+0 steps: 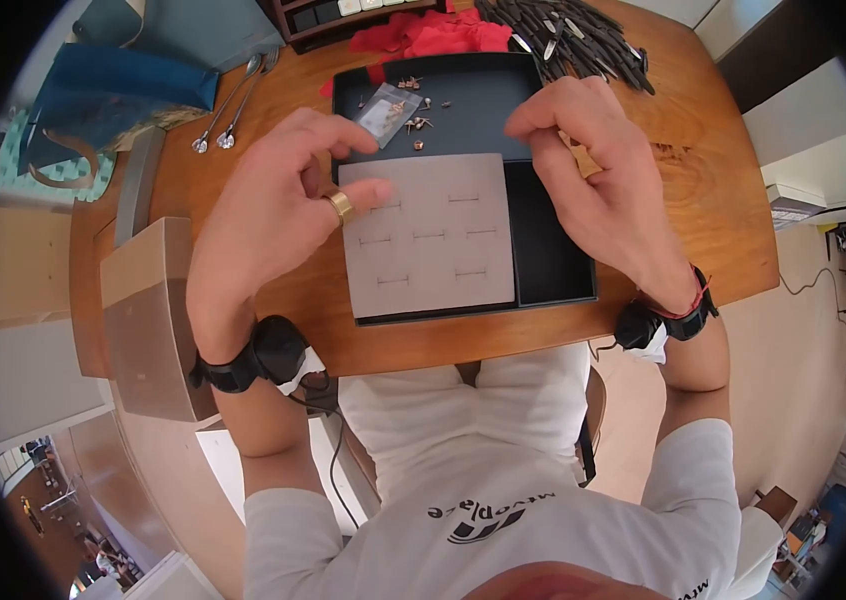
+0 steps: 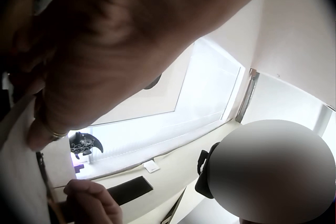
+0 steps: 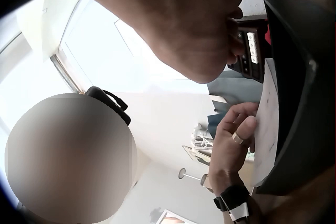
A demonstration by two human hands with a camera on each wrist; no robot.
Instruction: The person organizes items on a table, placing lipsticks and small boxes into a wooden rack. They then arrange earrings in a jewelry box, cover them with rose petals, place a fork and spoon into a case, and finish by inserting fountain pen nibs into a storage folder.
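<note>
A light grey slotted jewellery pad (image 1: pixel 428 265) lies across the left part of a black box (image 1: pixel 558 260). My left hand (image 1: pixel 273 190), a gold ring on it, hovers at the pad's left edge, its thumb over the pad and a gap between thumb and index finger. My right hand (image 1: pixel 598 185) is above the box's right side, fingers loosely bent, nothing visible in them. Behind the pad, the dark lid tray (image 1: pixel 483 125) holds a small clear plastic bag (image 1: pixel 388 113) and several small earrings (image 1: pixel 418 124).
Two long spoons (image 1: pixel 228 137) lie at the back left near a blue bag (image 1: pixel 108 90). Red cloth (image 1: pixel 443 35) and a pile of dark-handled cutlery (image 1: pixel 578 35) lie behind the tray. A brown box (image 1: pixel 148 320) stands at the table's left edge.
</note>
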